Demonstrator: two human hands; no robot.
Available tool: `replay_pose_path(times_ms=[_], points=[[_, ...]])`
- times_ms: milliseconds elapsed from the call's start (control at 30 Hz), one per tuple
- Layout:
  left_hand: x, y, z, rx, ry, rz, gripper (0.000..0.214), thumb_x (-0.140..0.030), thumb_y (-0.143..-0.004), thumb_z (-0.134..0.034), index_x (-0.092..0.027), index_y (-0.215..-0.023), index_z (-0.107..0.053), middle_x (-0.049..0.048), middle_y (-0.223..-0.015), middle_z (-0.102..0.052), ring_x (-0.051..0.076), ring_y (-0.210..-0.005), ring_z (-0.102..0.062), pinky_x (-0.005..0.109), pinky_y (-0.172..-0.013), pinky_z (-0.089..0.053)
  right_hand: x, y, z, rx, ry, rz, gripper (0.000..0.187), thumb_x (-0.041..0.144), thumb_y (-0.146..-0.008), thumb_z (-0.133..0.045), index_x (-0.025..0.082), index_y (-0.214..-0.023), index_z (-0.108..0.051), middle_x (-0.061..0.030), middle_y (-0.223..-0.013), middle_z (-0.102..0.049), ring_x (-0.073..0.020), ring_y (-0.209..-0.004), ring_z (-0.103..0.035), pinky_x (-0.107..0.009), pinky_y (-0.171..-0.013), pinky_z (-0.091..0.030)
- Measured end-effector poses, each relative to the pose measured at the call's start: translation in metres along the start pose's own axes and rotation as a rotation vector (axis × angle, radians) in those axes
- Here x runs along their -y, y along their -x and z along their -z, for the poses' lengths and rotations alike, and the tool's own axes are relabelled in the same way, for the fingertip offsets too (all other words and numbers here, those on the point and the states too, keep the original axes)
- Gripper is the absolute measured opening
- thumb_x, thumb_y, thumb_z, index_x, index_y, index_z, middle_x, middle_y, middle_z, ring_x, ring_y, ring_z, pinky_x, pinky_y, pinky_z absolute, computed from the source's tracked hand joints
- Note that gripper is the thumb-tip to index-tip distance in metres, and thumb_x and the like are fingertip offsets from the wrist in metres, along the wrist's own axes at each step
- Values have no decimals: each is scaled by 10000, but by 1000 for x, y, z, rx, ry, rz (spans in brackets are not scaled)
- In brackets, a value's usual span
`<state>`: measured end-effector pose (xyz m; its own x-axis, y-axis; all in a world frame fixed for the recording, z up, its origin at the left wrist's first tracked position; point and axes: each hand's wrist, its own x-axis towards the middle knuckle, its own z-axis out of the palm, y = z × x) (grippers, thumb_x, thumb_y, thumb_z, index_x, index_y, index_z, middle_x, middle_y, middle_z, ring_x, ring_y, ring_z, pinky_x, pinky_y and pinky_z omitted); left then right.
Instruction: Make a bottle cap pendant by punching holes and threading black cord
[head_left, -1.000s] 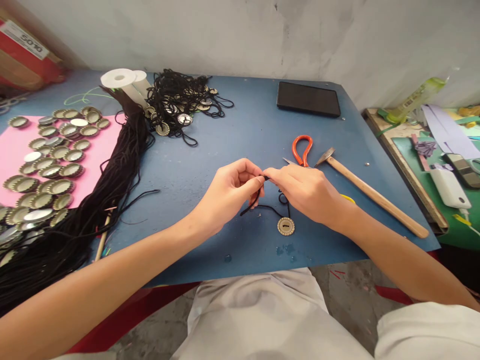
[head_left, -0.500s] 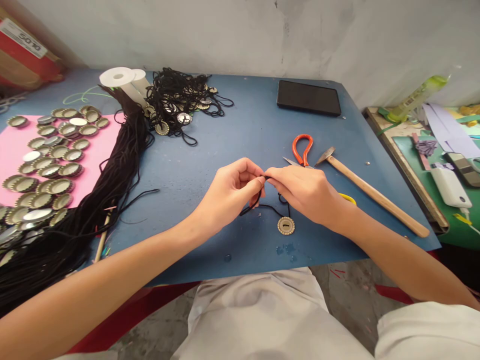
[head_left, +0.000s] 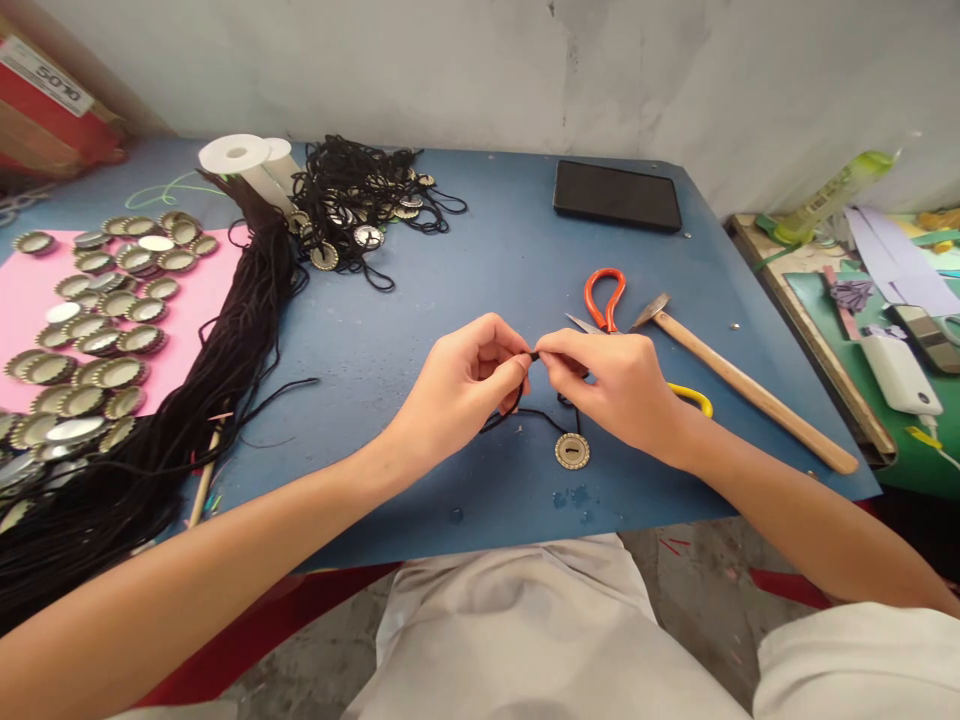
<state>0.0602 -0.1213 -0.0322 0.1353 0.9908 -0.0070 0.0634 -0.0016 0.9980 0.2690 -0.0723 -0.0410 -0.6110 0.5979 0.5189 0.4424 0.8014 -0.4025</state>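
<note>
Between my two hands, over the blue tabletop (head_left: 450, 285), a short stretch of black cord (head_left: 534, 356) shows. My left hand (head_left: 480, 370) pinches it between thumb and forefinger. From the other side, the fingertips of my right hand (head_left: 611, 385) are closed on the same cord. The cord's loose part hangs below my left fingers and runs to a bottle cap (head_left: 572, 451) lying on the table, hollow side up with a dark slot in its middle. Fingers hide part of the cord. Scissors (head_left: 606, 300) with an orange and a yellow handle lie partly under my right hand.
A hammer (head_left: 750, 385) lies at right, a black phone (head_left: 617, 195) behind. Several bottle caps (head_left: 120, 372) cover pink paper (head_left: 196, 345) at left, beside a bundle of black cords (head_left: 251, 290). Corded caps (head_left: 352, 190) are heaped near a white spool (head_left: 247, 165).
My right hand has shifted slightly to the right, and its grip on the cord has changed a little. My left hand and the bottle cap stay nearly still.
</note>
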Motion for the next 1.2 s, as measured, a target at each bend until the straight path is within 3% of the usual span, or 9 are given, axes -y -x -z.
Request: replay_pose_path(times_ms=[100, 267, 367, 433, 600, 800, 933, 1200], points=[[-1, 1, 0, -1, -20, -10, 76, -212, -967, -691, -196, -915, -638, -24, -700, -683, 105, -588, -614, 229, -573, -484, 3, -2, 2, 16, -151, -127, 147, 180, -1028, -616, 212, -972, -748, 25, -736, -735, -119, -614, -613, -255, -641, -468], [-3, 1, -1, -2, -28, -9, 86, -205, -957, -690, -202, -899, -627, -23, -691, -680, 105, -575, -601, 232, -562, -471, 3, -11, 5, 147, -683, -440, 100, 271, -1000, -661, 203, -941, -702, 27, -676, -714, -131, -536, -651, -252, -512, -553], [-2, 0, -1, 2, -32, -8, 87, -197, -957, -685, -201, -893, -626, -27, -684, -676, 101, -573, -594, 229, -558, -468, 2, -13, 5, 207, -827, -522, 136, 316, -996, -690, 197, -931, -678, 19, -673, -715, -135, -529, -661, -249, -475, -560], [-2, 0, 0, 2, -19, -5, 88, -199, -958, -686, -200, -893, -626, -30, -684, -676, 100, -573, -596, 229, -553, -470, 1, -12, 4, 200, -790, -492, 134, 309, -1014, -673, 191, -950, -683, 24, -665, -709, -126, -519, -644, -245, -484, -549], [-2, -1, 0, -17, 26, 20, 98, -209, -958, -702, -196, -896, -627, -28, -688, -690, 101, -574, -609, 231, -547, -469, 1, -6, 1, 93, -457, -276, 121, 243, -1061, -635, 186, -1035, -738, 36, -684, -713, -119, -575, -642, -259, -603, -514], [0, -2, 0, -22, 67, 34, 98, -209, -965, -705, -189, -902, -631, -22, -700, -701, 99, -573, -617, 233, -557, -477, -2, -6, 2, 57, -378, -206, 140, 242, -1110, -628, 194, -1110, -760, 58, -696, -713, -106, -539, -620, -245, -619, -493], [4, -2, 1, -18, 70, 25, 98, -224, -976, -704, -188, -918, -632, -27, -707, -697, 94, -580, -609, 228, -550, -475, -4, -2, -1, 22, -219, -94, 100, 262, -1110, -691, 204, -1142, -766, 42, -765, -769, -121, -618, -684, -239, -676, -496], [4, -2, 1, 2, 36, -14, 83, -199, -974, -688, -189, -918, -627, -42, -690, -689, 89, -576, -612, 216, -546, -473, -4, 2, -3, -14, 5, 52, 192, 204, -1142, -576, 208, -1104, -764, 12, -822, -797, -129, -636, -672, -245, -675, -469]])
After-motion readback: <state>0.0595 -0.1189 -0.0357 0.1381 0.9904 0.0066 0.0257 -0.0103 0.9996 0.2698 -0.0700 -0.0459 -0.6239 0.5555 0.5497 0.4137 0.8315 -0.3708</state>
